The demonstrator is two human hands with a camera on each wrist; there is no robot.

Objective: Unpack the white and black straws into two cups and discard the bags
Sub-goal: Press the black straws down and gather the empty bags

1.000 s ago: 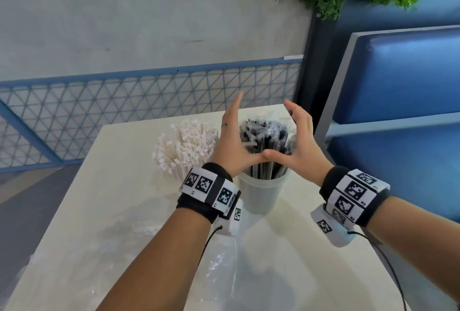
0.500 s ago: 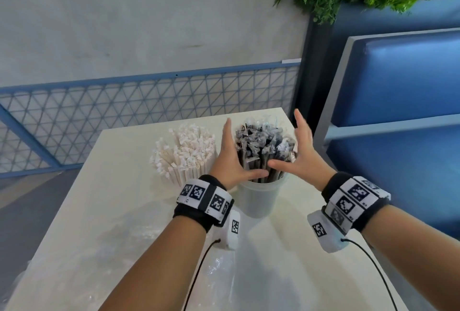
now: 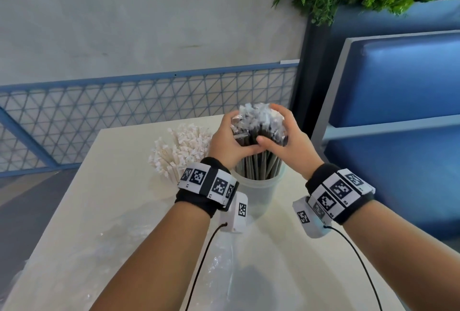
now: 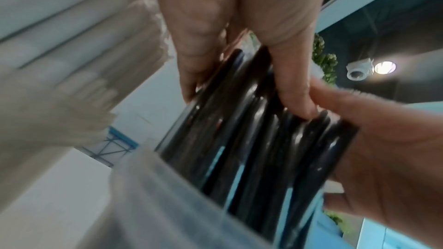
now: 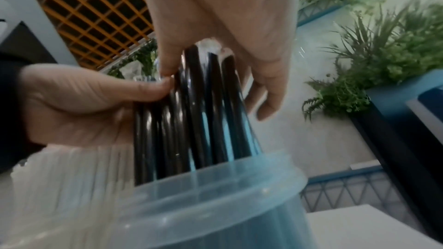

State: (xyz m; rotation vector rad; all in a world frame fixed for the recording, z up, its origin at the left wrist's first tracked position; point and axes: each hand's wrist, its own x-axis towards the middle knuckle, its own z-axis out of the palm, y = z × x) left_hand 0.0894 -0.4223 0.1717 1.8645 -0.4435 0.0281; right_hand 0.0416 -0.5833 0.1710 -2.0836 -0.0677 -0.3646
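Together your left hand [image 3: 225, 142] and right hand [image 3: 286, 140] clasp black straws [image 3: 258, 131] standing in a cup [image 3: 258, 192]; white straws [image 3: 184, 148] crowd its left on the desk [image 3: 119, 186]

Both hands wrap the black straws [image 3: 258, 133], so the middle of the bundle is hidden in the head view. The left hand [image 3: 227, 145] and its wristband cover the near left wall of the translucent cup [image 3: 258, 193]; the straws' lower ends are only dimly seen through its wall. The cup under the white straws [image 3: 181, 148] is hidden behind the left wrist. Both wrist views are motion-blurred: the white straws smear into pale streaks, and the cup's rim is cut off by the bottom edge of the left wrist view. The clear bags [image 3: 219, 261] on the table [image 3: 119, 186] are hard to outline.
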